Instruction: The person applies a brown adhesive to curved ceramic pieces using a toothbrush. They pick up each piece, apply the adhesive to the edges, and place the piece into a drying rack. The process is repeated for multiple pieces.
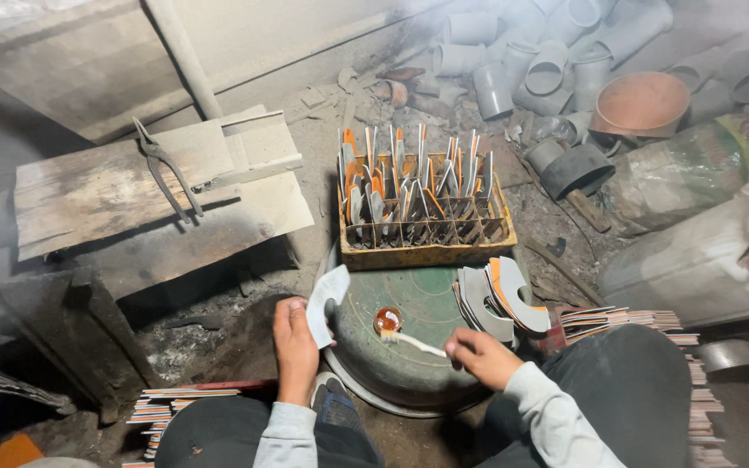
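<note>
My left hand (pixel 295 345) holds a curved grey flat piece (pixel 326 300) upright at the left rim of a round green metal lid (pixel 426 299). With my right hand (pixel 482 355) I grip a thin pale stick (pixel 413 342) whose tip rests at a small round jar of orange paste (pixel 387 320) on the lid. A fan of similar curved pieces with orange edges (pixel 500 299) leans on the lid's right side. Behind the lid stands a yellow slotted rack (pixel 424 221) with several pieces upright in it.
A wooden board with metal tongs (pixel 166 171) lies to the left on a dark block. Grey pipe fittings (pixel 530 61) and a brown bowl (pixel 641 102) crowd the back right. Stacks of flat sheets (pixel 626 321) sit by my right knee and another stack (pixel 175 406) by my left.
</note>
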